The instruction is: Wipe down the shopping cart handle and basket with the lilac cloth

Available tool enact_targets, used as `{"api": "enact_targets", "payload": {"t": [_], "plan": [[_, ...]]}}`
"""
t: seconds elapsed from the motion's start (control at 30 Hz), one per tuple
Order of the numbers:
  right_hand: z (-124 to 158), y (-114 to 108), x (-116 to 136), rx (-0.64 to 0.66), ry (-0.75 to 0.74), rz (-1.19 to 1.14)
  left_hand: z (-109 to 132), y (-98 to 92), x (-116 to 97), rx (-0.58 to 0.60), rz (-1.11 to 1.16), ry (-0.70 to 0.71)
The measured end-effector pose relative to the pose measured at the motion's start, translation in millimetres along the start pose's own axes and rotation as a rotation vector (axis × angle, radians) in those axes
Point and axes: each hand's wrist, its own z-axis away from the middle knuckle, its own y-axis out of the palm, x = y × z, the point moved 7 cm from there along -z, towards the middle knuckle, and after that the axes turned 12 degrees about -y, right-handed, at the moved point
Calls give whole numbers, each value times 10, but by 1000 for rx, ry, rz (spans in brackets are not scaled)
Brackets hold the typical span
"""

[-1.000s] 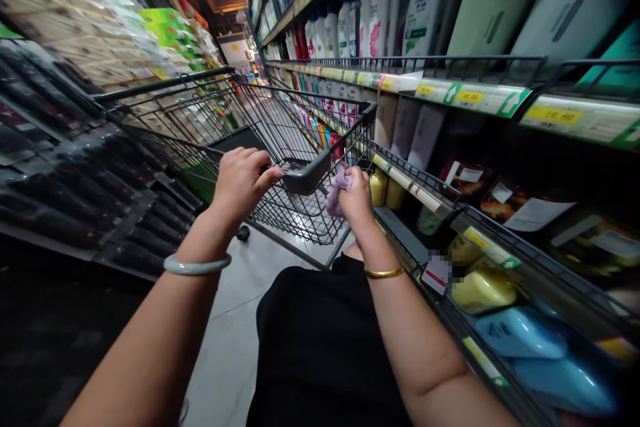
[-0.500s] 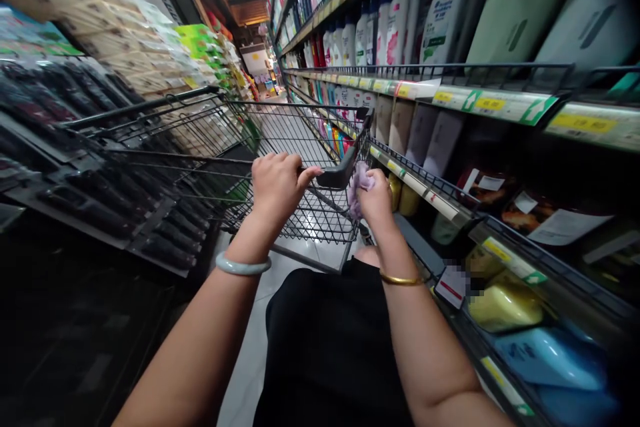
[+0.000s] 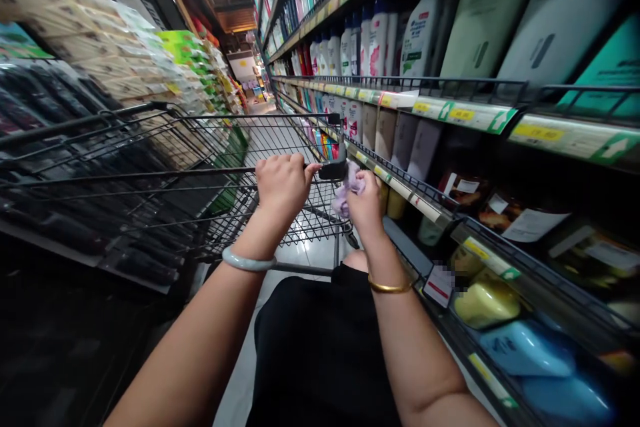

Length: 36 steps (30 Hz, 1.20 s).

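My left hand (image 3: 281, 185) is wrapped round the black handle (image 3: 331, 170) of a wire shopping cart (image 3: 165, 173) in front of me. My right hand (image 3: 365, 203) is closed on a small lilac cloth (image 3: 347, 188) just beside the right end of that handle. A pale bangle sits on my left wrist and a gold one on my right. The cart's basket looks empty apart from a dark panel at its bottom.
Shelves of shampoo bottles (image 3: 380, 40) and soap packs (image 3: 487, 303) run close along my right. Stacked packaged goods (image 3: 100, 47) line the left. A narrow tiled aisle (image 3: 260, 107) stretches ahead between them.
The cart has swung toward the left and sits more level in view. Both hands kept their grips, the left on the handle and the right on the cloth.
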Motion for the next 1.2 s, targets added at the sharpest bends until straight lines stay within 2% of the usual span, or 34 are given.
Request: {"api": "enact_targets", "payload": {"t": [0.07, 0.1, 0.13, 0.2, 0.27, 0.33, 0.43, 0.5, 0.57, 0.63, 0.7, 0.83, 0.97, 1.1, 1.2], "plan": [[-12, -37, 204, -62, -154, -9, -36, 6, -5, 20, 25, 19], [-4, -38, 235, -77, -183, -1, -56, 7, 14, 44, 63, 46], [9, -27, 200, -80, -169, 17, -75, 3, 56, 70, 116, 81], [51, 37, -45, -28, -35, 69, -108, -31, 240, 107, 221, 151], [109, 127, -363, 87, 129, 106, -148, -93, 597, 56, 204, 146], [140, 181, -555, 180, 215, 111, -184, -69, 1033, 65, 73, 96], [74, 141, -468, 152, 183, 72, -228, -13, 1583, 100, -86, 17], [-1, 65, -245, 46, 85, 15, -248, -33, 1749, 77, -142, -8], [-43, -5, -31, -64, -41, -25, -260, -39, 1740, 87, -144, 8], [-35, -12, 38, -113, -114, -7, -291, -31, 1682, 81, -154, -32], [-2, 53, -81, -95, -95, 52, -328, 13, 1585, 81, -153, -48], [30, 207, -540, -34, -7, 131, -394, 85, 1429, 46, -109, -98], [-11, 243, -868, -34, 31, 162, -422, 127, 1278, 52, -67, -108], [-22, 237, -970, -55, 91, 178, -428, 116, 1128, 33, -56, -92], [-2, 188, -876, -98, 152, 179, -404, 86, 1029, 11, -53, -85]]}}
